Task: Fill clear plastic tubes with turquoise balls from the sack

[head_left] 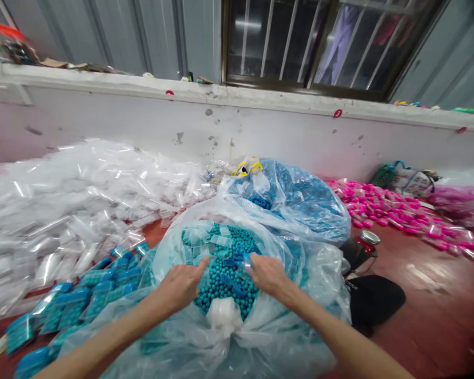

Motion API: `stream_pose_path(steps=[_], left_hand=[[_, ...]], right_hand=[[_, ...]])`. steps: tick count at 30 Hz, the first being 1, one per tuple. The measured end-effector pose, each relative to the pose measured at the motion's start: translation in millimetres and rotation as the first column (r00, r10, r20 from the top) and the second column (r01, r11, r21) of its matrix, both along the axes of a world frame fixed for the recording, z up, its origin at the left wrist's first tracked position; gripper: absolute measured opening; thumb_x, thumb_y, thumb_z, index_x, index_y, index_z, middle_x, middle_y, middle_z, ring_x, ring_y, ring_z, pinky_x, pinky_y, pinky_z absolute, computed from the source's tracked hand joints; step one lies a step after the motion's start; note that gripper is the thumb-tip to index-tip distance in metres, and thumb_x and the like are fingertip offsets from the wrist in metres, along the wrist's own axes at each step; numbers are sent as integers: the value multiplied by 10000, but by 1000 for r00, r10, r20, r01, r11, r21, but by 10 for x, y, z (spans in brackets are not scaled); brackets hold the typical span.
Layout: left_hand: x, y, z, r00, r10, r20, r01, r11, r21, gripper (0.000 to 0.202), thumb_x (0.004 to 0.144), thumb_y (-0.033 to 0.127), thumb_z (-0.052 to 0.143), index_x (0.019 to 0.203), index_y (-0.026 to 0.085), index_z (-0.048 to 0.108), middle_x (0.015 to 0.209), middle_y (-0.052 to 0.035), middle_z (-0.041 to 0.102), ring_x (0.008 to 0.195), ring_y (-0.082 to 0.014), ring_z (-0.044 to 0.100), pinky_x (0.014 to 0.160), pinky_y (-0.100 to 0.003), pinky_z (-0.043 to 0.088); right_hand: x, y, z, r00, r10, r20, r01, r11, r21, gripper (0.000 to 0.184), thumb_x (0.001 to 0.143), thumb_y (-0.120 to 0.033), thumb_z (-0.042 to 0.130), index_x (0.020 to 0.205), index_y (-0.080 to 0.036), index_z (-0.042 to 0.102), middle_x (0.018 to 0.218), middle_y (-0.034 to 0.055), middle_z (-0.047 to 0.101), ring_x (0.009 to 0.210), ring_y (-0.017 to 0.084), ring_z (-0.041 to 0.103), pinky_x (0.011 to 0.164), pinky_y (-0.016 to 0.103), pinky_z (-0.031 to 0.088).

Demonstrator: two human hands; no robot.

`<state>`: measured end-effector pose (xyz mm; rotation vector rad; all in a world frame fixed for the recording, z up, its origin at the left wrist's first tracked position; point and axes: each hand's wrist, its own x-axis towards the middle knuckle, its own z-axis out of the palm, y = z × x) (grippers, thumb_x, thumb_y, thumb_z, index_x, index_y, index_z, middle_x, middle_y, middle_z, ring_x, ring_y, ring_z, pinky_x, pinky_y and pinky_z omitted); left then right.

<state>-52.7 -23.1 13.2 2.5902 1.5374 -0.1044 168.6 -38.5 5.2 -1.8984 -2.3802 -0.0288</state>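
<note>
A large clear plastic bag (pixel 300 295) lies open in front of me, filled with small round teal beads (pixel 223 276). Over the beads at the left of the bag's mouth, my left hand (pixel 181 283) has its index finger stretched out and the other fingers curled, with nothing visible in it. Opposite it, my right hand (pixel 269 272) pinches a blue plastic piece (pixel 240 258) with a clear part beside it; its exact kind is blurred. Other blue pieces (pixel 234 287) lie among the beads, and clear pieces (pixel 221 238) rest on them farther back. White bunched plastic (pixel 224 315) sits at the bag's near edge.
Bead-filled clear containers with blue tops (pixel 73 308) lie at left, before a heap of clear empty containers (pixel 82 210). Behind stands a blue-filled bag (pixel 308 200). Pink pieces (pixel 395 208), a lidded jar (pixel 367 241) and a black object (pixel 375 302) are at right.
</note>
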Motion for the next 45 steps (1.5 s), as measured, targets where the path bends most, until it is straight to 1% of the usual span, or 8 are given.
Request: stream_pose_path(steps=[9, 16, 21, 27, 33, 39, 42, 45], left_hand=[[185, 610, 193, 887, 339, 313, -369, 928, 41, 631, 804, 357, 435, 1333, 101, 206, 1173, -166, 516, 1011, -250, 546, 793, -308, 409], [180, -181, -222, 984, 104, 144, -101, 995, -28, 281, 826, 255, 406, 1087, 250, 510, 1004, -35, 607, 926, -202, 585, 757, -286, 429], [83, -37, -350, 976, 197, 90, -201, 979, 32, 347, 802, 221, 431, 1149, 221, 441, 1083, -79, 531, 863, -204, 594, 701, -294, 434], [126, 315, -493, 977, 205, 58, -207, 978, 26, 356, 794, 312, 472, 1129, 194, 443, 1034, -85, 545, 887, -235, 575, 718, -314, 424], [156, 313, -454, 979, 172, 107, -177, 984, 36, 216, 846, 205, 323, 960, 172, 503, 927, -85, 598, 850, -218, 581, 723, -307, 406], [75, 122, -269, 986, 58, 158, -52, 998, -43, 215, 795, 163, 390, 996, 153, 467, 831, -81, 619, 801, -214, 587, 670, -292, 395], [189, 107, -221, 876, 130, 465, -32, 977, -213, 152, 708, 235, 515, 847, 174, 512, 697, -1, 574, 678, -157, 553, 608, -242, 378], [341, 67, -246, 576, 425, 698, 4, 853, -522, 212, 676, 344, 522, 788, 164, 516, 501, 72, 418, 454, -94, 417, 465, -210, 321]], right_hand=[[-147, 435, 335, 956, -42, -290, 80, 990, 119, 586, 756, -322, 589, 1248, -129, 336, 1158, 149, 485, 959, 233, 548, 698, 282, 415], [-207, -203, -183, 995, 75, -70, -76, 997, -6, 174, 805, -284, 550, 961, -213, 524, 889, 26, 590, 769, 181, 594, 594, 256, 428], [-304, -259, -444, 992, 120, 48, -119, 992, -31, 101, 833, -160, 474, 911, -202, 523, 890, 43, 580, 766, 170, 588, 582, 242, 414], [-201, -117, -251, 987, 140, -84, -143, 989, -25, 134, 853, -180, 429, 921, -208, 541, 903, 27, 577, 791, 151, 581, 617, 225, 426], [8, 178, 93, 958, -69, -279, 115, 982, 151, 302, 863, -201, 431, 1163, -180, 462, 1070, 76, 550, 929, 176, 554, 745, 255, 439], [-74, -92, -22, 986, -57, -158, 62, 998, 25, 307, 834, -243, 493, 1137, -197, 492, 1018, 85, 573, 842, 204, 588, 654, 281, 469], [-237, -181, -110, 938, 19, -345, 6, 997, 71, 317, 849, -214, 447, 1166, -207, 470, 1091, 93, 549, 952, 209, 556, 737, 299, 464], [-380, -206, -196, 763, 27, -645, -109, 990, -87, 277, 865, -212, 389, 1125, -188, 482, 915, 54, 616, 780, 165, 603, 658, 269, 477]])
